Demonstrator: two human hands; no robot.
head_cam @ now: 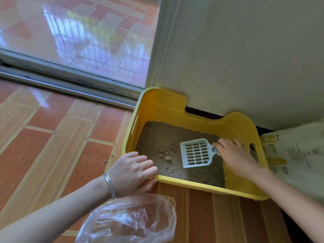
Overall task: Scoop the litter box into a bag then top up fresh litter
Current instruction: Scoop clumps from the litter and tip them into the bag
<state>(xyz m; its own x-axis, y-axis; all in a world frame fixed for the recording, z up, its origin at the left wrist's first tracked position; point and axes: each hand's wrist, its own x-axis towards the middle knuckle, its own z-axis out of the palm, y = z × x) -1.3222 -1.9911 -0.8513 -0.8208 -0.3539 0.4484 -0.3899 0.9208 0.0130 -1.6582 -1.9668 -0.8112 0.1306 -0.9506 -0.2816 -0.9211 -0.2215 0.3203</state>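
A yellow litter box [163,106] sits on the tiled floor against the wall, part filled with brown litter [154,135]. Several clumps [165,153] lie near its middle. A pale blue slotted scoop [196,153] rests flat on the litter, and my right hand [233,153] is closed around its handle. My left hand [133,171], with bangles on the wrist, grips the box's near left rim. A clear plastic bag [133,220] lies crumpled on the floor below my left forearm.
A large white sack with yellow print [296,155] leans by the wall, right of the box. A sliding glass door with a metal track [70,83] runs along the left. The wall stands directly behind the box.
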